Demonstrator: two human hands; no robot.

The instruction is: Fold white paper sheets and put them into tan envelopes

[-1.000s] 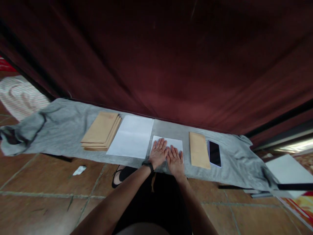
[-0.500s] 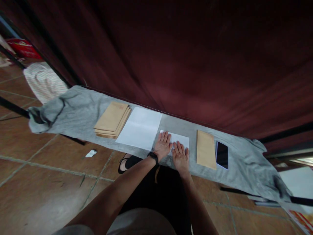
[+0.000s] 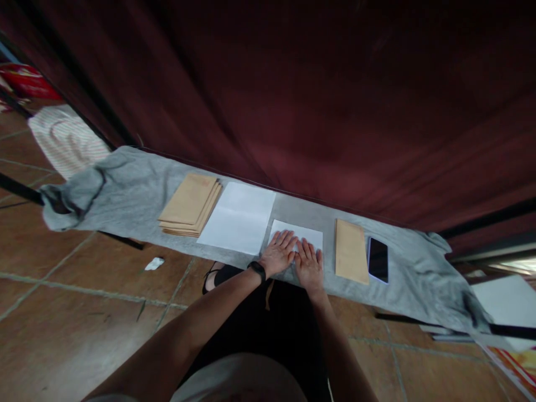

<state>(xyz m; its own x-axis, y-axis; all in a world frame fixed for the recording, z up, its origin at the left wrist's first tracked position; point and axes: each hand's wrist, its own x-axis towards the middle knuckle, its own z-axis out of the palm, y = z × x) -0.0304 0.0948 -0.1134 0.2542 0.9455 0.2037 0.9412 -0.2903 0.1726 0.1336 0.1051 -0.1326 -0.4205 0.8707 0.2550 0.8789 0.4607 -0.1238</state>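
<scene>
A small folded-looking white sheet of paper point(image 3: 307, 231) lies on the grey cloth in front of me. My left hand point(image 3: 278, 254), with a dark band at the wrist, rests flat on its left part, fingers stretched out. Beside it, my right hand point(image 3: 309, 266) presses flat on the right part, fingers a little apart. The hands nearly touch and cover the paper's near edge. To the left lies a larger stack or sheet of white paper point(image 3: 238, 218). On the right is a single brown envelope point(image 3: 350, 251).
A pile of several brown envelopes point(image 3: 189, 202) sits left of the large white paper. A phone point(image 3: 378, 260) lies right of the single envelope. The grey cloth point(image 3: 125, 184) covers a narrow bench against a dark red curtain point(image 3: 272, 111). A white scrap point(image 3: 154, 263) is on the tiled floor.
My left hand has slid slightly down and left over the small paper, toward me. The right hand stays nearly in place. The view has shifted a little.
</scene>
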